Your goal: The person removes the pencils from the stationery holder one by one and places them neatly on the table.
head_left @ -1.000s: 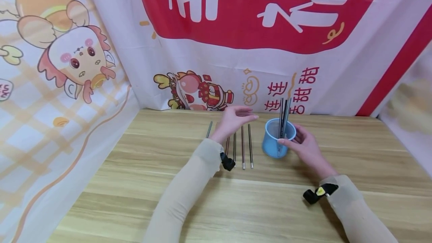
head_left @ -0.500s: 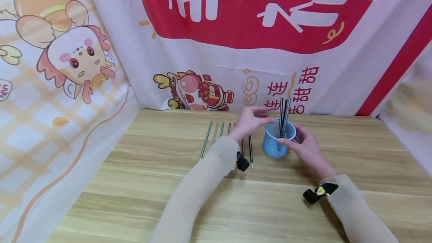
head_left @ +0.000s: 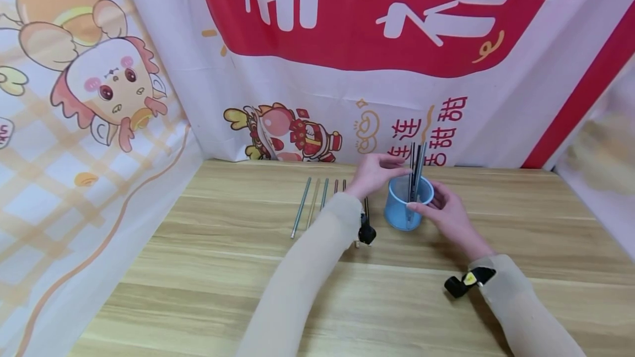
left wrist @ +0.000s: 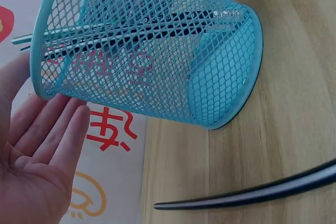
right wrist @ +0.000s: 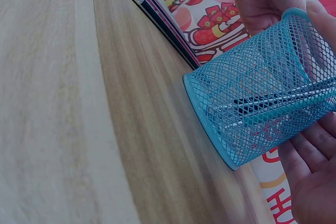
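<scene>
A light blue mesh pencil holder (head_left: 399,216) stands upright on the wooden table with several pencils (head_left: 421,161) leaning inside. My right hand (head_left: 453,216) grips it from the right, thumb over the near rim and fingers round the far side. From the left, my left hand (head_left: 374,172) reaches to the holder's rim, thumb beside the standing pencils. In the left wrist view the fingers of that hand (left wrist: 42,156) are stretched out near the rim. A row of pencils (head_left: 301,208) lies on the table to the left, partly hidden under the left forearm.
A white and red printed cloth (head_left: 347,103) hangs right behind the table (head_left: 198,269). Another patterned cloth (head_left: 163,180) closes off the left side. In the left wrist view one dark pencil (left wrist: 247,198) lies close to the holder.
My left hand has moved right, from above the row of lying pencils to the holder's rim and the pencils in it. The right hand keeps its grip on the holder.
</scene>
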A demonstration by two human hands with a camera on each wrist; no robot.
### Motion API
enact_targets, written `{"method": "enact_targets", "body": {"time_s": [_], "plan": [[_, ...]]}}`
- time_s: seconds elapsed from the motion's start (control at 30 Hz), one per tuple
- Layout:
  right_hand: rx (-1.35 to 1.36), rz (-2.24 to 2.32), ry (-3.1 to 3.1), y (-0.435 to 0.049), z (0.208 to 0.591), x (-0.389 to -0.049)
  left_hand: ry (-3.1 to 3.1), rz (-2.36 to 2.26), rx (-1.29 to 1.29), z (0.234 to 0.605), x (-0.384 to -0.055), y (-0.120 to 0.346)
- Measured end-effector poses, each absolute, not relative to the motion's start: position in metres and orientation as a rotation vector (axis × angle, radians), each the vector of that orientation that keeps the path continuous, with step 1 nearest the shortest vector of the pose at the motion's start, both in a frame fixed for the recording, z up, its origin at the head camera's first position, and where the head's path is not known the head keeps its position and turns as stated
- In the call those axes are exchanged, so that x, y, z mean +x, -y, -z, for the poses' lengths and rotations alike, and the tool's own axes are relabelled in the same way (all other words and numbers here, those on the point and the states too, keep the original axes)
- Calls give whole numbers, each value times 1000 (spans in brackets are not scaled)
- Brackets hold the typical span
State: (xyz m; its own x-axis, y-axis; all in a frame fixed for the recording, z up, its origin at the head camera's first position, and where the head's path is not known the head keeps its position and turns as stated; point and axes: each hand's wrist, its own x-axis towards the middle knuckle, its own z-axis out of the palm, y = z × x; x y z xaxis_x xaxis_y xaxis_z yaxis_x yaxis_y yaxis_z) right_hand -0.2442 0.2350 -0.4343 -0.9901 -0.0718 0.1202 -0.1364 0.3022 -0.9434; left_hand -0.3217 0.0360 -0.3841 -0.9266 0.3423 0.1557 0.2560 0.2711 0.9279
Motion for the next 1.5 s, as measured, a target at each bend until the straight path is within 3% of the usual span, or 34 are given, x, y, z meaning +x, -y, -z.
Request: {"method": "enact_targets", "body": {"time_s": [1.5], "plan": [[226,-1818,2474,-237,436,-244,-2472,-1891,481,379,-321,-48]]}}
